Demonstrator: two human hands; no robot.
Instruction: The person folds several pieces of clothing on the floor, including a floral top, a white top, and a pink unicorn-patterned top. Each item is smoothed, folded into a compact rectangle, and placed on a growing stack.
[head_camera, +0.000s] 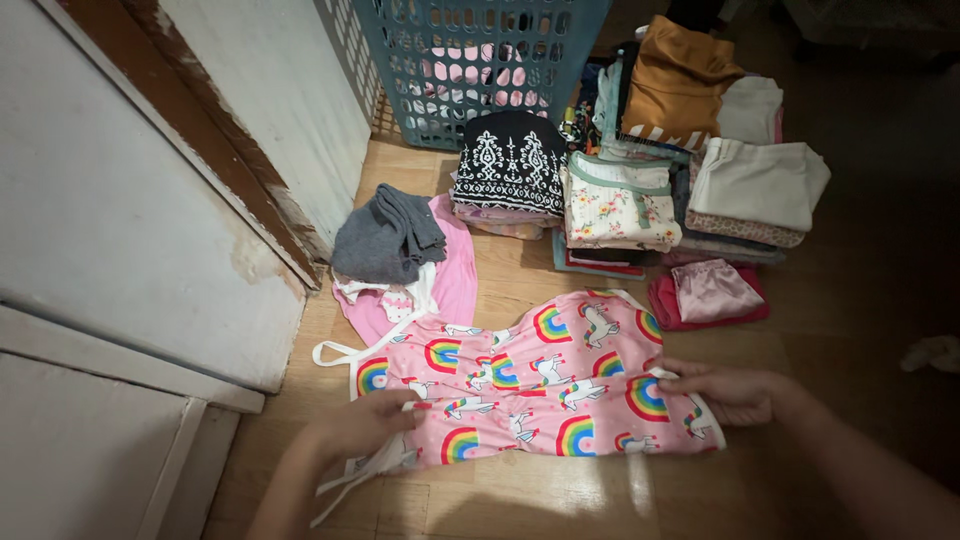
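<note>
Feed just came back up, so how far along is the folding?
Done: several folded stacks sit on the floor by the blue basket. In hand: the left hand and right hand hold the pink rainbow garment spread flat. Left: the loose grey and pink pile, and pink items showing through the basket.

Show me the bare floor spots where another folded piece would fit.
Bare wooden floor lies between the pink rainbow-print garment and the stacks behind it, and nearer the camera below the garment. Dark floor right of the folded white cloth looks free. By the blue plastic laundry basket, stacks crowd together.
</note>
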